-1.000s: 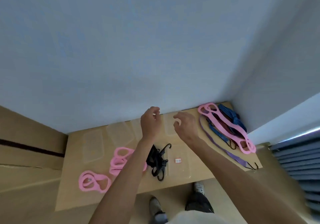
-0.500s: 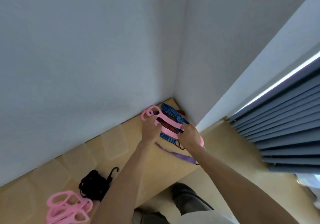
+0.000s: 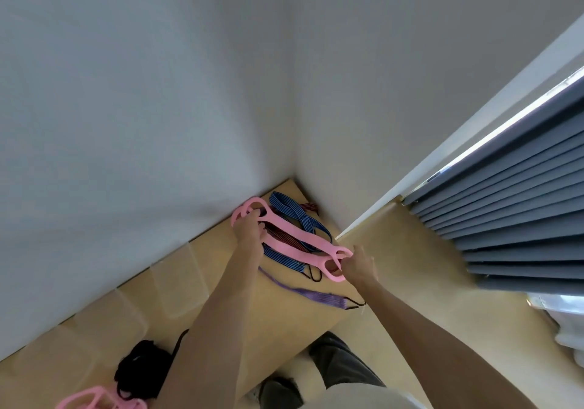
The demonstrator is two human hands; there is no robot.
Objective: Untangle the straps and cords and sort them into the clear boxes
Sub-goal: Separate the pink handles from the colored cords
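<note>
At the bottom edge of the frame, a heap of pink straps [image 3: 101, 399] is cut off by the border, with a black cord bundle [image 3: 142, 367] just above it, partly hidden behind the left forearm. Both lie on a light wooden table [image 3: 284, 320], whose near corner overhangs the person's dark trousers and shoes. Faint outlines of clear boxes [image 3: 177, 285] sit along the wall in the lower left; their walls are hard to make out against the wood. A purple strap [image 3: 303, 291] runs from beneath the left arm toward centre right and ends in a dark hook at the table edge. Beyond it, at frame centre, the long pink strap [image 3: 297, 238] stretches diagonally between the two hands. The right hand [image 3: 358, 265] pinches the strap's lower-right loop, fingers curled round the band. The left hand [image 3: 251, 233] grips the upper-left end, fingers curled over the band near its loop. Under this strap lie a blue striped cord [image 3: 294, 216], a dark red striped cord [image 3: 281, 235] and a small black hook, overlapping so that their ends cannot be traced. Farthest, pale walls meet in a corner; grey pleated curtains [image 3: 512, 231] fill the right.
</note>
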